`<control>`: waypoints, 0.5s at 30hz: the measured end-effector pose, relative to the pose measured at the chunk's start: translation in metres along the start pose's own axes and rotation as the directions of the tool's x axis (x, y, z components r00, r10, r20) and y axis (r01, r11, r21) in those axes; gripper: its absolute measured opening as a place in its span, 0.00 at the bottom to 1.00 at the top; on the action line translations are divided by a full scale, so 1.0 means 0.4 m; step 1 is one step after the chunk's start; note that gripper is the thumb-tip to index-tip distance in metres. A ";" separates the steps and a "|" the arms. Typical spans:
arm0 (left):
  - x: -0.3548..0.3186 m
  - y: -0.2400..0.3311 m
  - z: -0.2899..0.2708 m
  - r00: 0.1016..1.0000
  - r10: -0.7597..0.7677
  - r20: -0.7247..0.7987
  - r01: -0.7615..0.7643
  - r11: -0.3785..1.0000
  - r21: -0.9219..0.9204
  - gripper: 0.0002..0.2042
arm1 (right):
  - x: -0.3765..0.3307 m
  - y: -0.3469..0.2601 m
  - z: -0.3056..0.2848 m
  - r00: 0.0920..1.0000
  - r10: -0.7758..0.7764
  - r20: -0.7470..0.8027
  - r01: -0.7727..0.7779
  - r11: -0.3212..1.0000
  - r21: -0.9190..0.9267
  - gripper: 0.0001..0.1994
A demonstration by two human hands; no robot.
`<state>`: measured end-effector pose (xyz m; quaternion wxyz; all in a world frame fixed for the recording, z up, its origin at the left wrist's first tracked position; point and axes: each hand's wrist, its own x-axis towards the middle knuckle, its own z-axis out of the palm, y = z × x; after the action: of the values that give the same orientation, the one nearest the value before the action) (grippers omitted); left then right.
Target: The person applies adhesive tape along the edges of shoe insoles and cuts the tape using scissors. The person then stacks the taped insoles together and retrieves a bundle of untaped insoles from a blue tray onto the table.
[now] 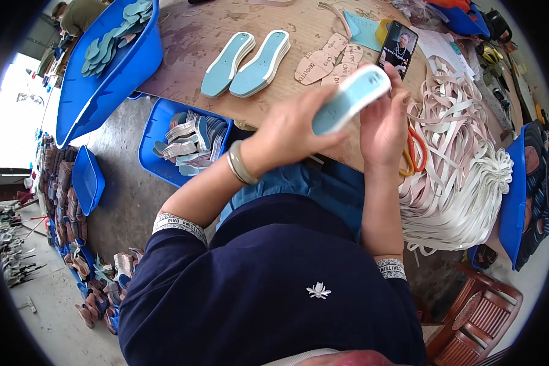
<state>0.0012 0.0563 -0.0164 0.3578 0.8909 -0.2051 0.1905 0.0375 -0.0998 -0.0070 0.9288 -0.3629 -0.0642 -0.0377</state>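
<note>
Above the table's near edge I hold an insole (352, 97) with a light blue face and a thick white rim, tilted with its heel up to the right. My left hand (293, 122), with a bangle on its wrist, wraps round its toe half, thumb on the near side. Behind the heel end, my right hand (384, 125) is turned palm inward, its fingers partly hidden and bent against the insole. Two stacks of similar insoles, a left stack (227, 64) and a right stack (260, 64), lie side by side on the table, heels away from me.
Pinkish cut pieces (317, 66) and a phone (398, 47) lie beyond my hands. To the right are orange-handled scissors (416, 152) and a heap of white and pink strips (451, 183). Blue bins, a near one (149, 146) and a large one (97, 97), hold insole pieces. A wooden chair (479, 317) stands lower right.
</note>
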 end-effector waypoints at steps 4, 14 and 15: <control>0.064 -0.131 -0.081 0.953 -0.270 -0.135 0.302 0.863 0.406 0.30 | -0.003 -0.004 -0.096 0.999 0.022 0.047 -0.007 0.957 -0.290 0.17; 0.107 -0.250 -0.091 0.828 -0.561 -0.015 0.504 0.732 0.459 0.35 | -0.058 0.011 -0.223 0.993 0.109 -0.042 -0.117 0.905 -0.408 0.15; 0.109 -0.251 -0.092 0.816 -0.578 0.009 0.516 0.735 0.440 0.35 | -0.061 0.012 -0.228 0.990 0.124 -0.061 -0.138 0.909 -0.393 0.15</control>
<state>0.0812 0.1391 -0.0267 0.1828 0.9780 0.0867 0.0503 0.0225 -0.1576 -0.0803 0.8376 -0.5460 -0.0148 0.0063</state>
